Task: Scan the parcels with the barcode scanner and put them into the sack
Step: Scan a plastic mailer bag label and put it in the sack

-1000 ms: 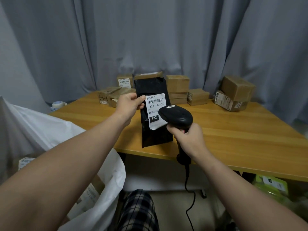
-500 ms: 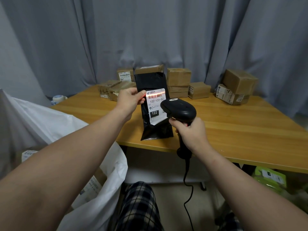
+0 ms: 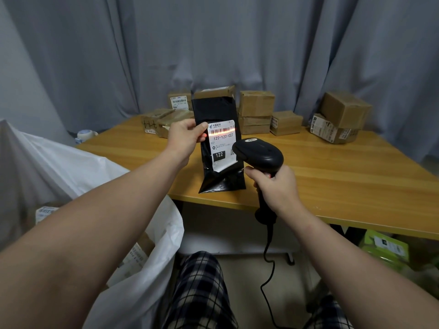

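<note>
My left hand (image 3: 185, 136) pinches the left edge of a black plastic parcel (image 3: 215, 110), held upright over the table's near edge. Its white label (image 3: 222, 143) faces me, and a red scan line lies across the barcode at the label's top. My right hand (image 3: 275, 186) grips the handle of a black barcode scanner (image 3: 260, 154), whose head points at the label from the right. The scanner's cable hangs down to the floor. The white sack (image 3: 133, 233) stands open at the lower left, with labelled parcels inside.
Several cardboard parcels (image 3: 256, 103) are stacked along the back of the wooden table (image 3: 344, 176), with two more boxes (image 3: 339, 119) at the right. Grey curtains hang behind. A green box (image 3: 384, 248) lies under the table at the right. A tape roll (image 3: 85, 134) sits at the far left.
The red scan line has come on across the barcode. The parcel and the scanner have shifted slightly while both hands keep their hold.
</note>
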